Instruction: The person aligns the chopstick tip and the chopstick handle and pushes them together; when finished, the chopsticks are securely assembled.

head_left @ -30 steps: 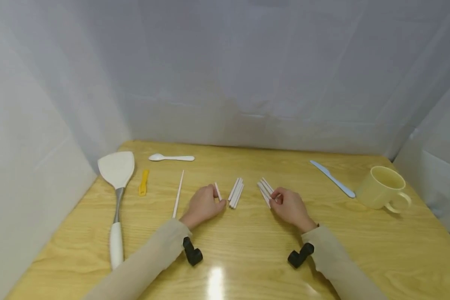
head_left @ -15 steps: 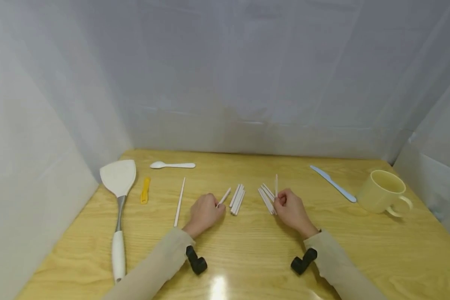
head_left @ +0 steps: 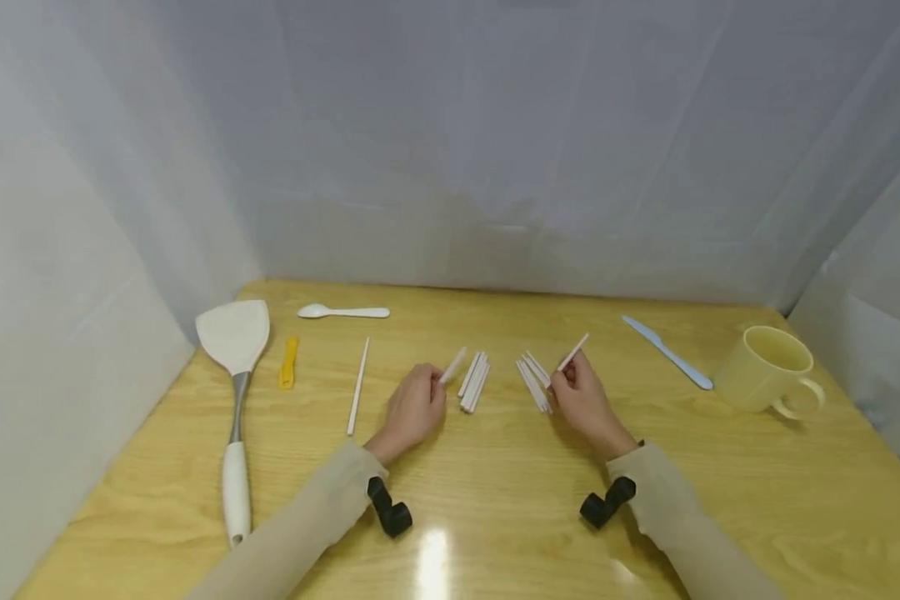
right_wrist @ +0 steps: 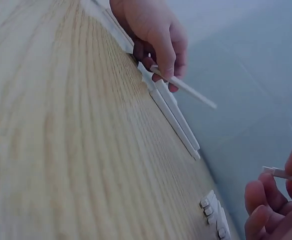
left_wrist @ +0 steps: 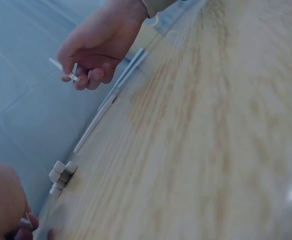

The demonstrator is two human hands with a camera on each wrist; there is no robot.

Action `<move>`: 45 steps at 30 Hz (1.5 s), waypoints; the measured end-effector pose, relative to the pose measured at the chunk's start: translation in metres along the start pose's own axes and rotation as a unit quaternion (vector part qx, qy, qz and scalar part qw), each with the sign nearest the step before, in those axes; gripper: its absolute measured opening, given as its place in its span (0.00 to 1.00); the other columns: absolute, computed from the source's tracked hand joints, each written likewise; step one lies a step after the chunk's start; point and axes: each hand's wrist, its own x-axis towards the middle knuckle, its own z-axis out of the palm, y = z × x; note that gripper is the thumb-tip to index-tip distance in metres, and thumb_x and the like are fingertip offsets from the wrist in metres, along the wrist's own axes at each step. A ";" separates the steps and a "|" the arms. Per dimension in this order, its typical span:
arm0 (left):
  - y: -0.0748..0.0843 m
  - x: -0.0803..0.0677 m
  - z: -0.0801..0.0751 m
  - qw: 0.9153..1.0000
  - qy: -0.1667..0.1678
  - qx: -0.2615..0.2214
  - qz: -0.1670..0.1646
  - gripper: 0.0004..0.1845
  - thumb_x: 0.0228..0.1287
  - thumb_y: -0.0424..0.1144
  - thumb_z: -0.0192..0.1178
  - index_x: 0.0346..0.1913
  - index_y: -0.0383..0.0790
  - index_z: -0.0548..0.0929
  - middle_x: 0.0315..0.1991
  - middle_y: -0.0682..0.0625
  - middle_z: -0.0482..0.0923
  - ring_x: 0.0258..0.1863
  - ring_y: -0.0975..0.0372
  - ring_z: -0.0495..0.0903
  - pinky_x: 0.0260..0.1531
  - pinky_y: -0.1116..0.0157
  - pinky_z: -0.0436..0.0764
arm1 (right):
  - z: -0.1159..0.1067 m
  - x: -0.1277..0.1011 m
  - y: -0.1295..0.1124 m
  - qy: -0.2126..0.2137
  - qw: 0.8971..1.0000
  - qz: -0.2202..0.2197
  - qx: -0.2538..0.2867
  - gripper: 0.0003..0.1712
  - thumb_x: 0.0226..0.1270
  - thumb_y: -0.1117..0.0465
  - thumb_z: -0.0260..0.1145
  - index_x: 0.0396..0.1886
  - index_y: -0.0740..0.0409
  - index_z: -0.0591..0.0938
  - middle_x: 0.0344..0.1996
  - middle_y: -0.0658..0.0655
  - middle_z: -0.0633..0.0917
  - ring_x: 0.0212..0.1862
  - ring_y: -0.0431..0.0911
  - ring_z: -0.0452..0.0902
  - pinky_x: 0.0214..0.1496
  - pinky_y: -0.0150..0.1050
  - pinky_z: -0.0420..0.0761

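My left hand (head_left: 412, 407) pinches a short white stick (head_left: 453, 364) between thumb and fingers, lifted off the table and slanting away to the right. Just right of it lies a bundle of several similar sticks (head_left: 474, 382), stacked on one another. My right hand (head_left: 587, 408) pinches another short white stick (head_left: 574, 352), raised and tilted to the upper right. Beside that hand, to its left, lies a second, looser bundle of sticks (head_left: 534, 383). The right wrist view shows the left hand's stick (right_wrist: 191, 92) held clear of the bundle. Some curled fingers are partly hidden.
Left of the hands lie a longer thin white stick (head_left: 357, 386), a yellow plastic piece (head_left: 288, 363), a white spoon (head_left: 345, 312) and a large spatula (head_left: 234, 337). To the right are a pale blue knife (head_left: 667, 352) and a yellow mug (head_left: 763, 371). Curtains surround the table.
The right hand's stick has come up from the bundle, stood upright, and now tilts right. The left hand's stick has swung from leaning left to leaning right.
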 end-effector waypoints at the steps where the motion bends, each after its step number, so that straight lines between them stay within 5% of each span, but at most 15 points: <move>1: 0.000 0.001 0.001 1.000 -0.003 -0.008 0.001 0.06 0.60 0.29 0.54 0.39 0.30 0.79 0.28 0.45 0.75 0.26 0.57 0.73 0.25 0.63 0.73 | 0.000 0.001 -0.001 0.002 1.000 -0.004 0.008 0.02 0.69 0.71 0.48 0.38 0.66 0.67 0.21 0.56 0.73 0.21 0.42 0.69 0.24 0.32 0.71; 10: 0.002 0.006 0.004 0.989 -0.038 -0.140 0.020 0.04 0.64 0.28 0.56 0.40 0.31 0.75 0.31 0.45 0.76 0.28 0.62 0.72 0.30 0.70 0.74 | -0.004 0.006 -0.009 -0.013 0.997 -0.028 0.076 0.05 0.71 0.68 0.53 0.39 0.69 0.71 0.23 0.56 0.77 0.22 0.41 0.74 0.26 0.34 0.73; 20: 0.017 -0.004 0.008 0.974 -0.049 -0.203 0.084 0.03 0.62 0.27 0.58 0.37 0.31 0.76 0.28 0.44 0.78 0.24 0.67 0.70 0.24 0.73 0.71 | -0.004 0.003 -0.017 -0.065 0.988 -0.038 0.137 0.09 0.72 0.67 0.55 0.47 0.66 0.67 0.27 0.49 0.80 0.23 0.40 0.75 0.28 0.36 0.74; 25: 0.026 -0.018 0.018 0.960 -0.122 -0.242 0.075 0.03 0.65 0.30 0.58 0.36 0.32 0.77 0.27 0.44 0.79 0.23 0.71 0.70 0.24 0.73 0.71 | -0.002 -0.001 -0.021 -0.061 0.987 -0.043 0.143 0.09 0.71 0.69 0.55 0.46 0.68 0.67 0.24 0.48 0.81 0.21 0.39 0.76 0.26 0.35 0.74; 40: 0.035 -0.025 0.031 0.934 -0.208 -0.262 0.124 0.05 0.67 0.32 0.59 0.41 0.32 0.80 0.31 0.44 0.82 0.26 0.71 0.73 0.28 0.72 0.76 | -0.002 -0.009 -0.031 -0.066 0.987 -0.096 0.110 0.07 0.74 0.66 0.53 0.42 0.68 0.69 0.27 0.63 0.81 0.21 0.42 0.74 0.25 0.40 0.73; 45: 0.033 -0.025 0.030 0.934 -0.211 -0.260 0.126 0.05 0.67 0.32 0.58 0.41 0.33 0.80 0.31 0.45 0.83 0.26 0.70 0.74 0.28 0.71 0.76 | -0.001 -0.010 -0.034 -0.068 0.986 -0.104 0.115 0.07 0.74 0.66 0.53 0.43 0.67 0.69 0.27 0.62 0.81 0.20 0.43 0.72 0.25 0.40 0.73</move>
